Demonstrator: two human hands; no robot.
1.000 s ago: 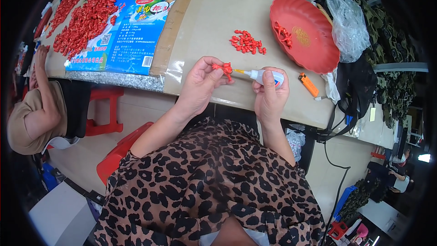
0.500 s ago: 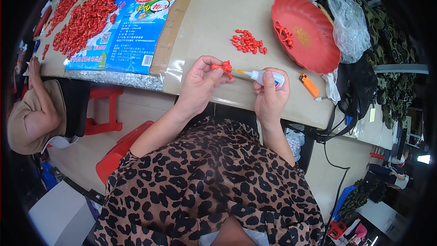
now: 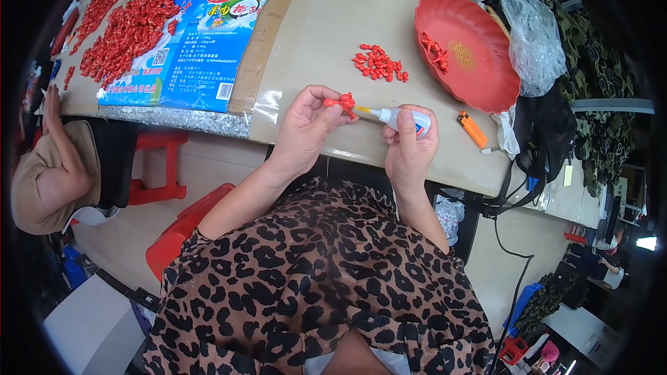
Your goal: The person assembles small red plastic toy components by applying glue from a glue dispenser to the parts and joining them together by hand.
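Note:
Between the thumb and fingers of my left hand is a small red knotted cord piece. My right hand is closed round a small white glue bottle, tilted so that its thin yellow nozzle points left and meets the red piece. Whether any glue is coming out is too small to see. Just beyond my hands lies a little pile of red knotted pieces. A red scalloped bowl stands to the right, with a few more red pieces inside.
An orange lighter lies near the table's right edge, beside a crumpled white tissue. A clear plastic bag adjoins the bowl. On the left, a large heap of red pieces covers part of a blue printed cardboard sheet. Another person's arm rests there.
My right hand and the glue bottle have shifted slightly to the left and down, and the bottle is tilted a bit more. My left hand stays almost still.

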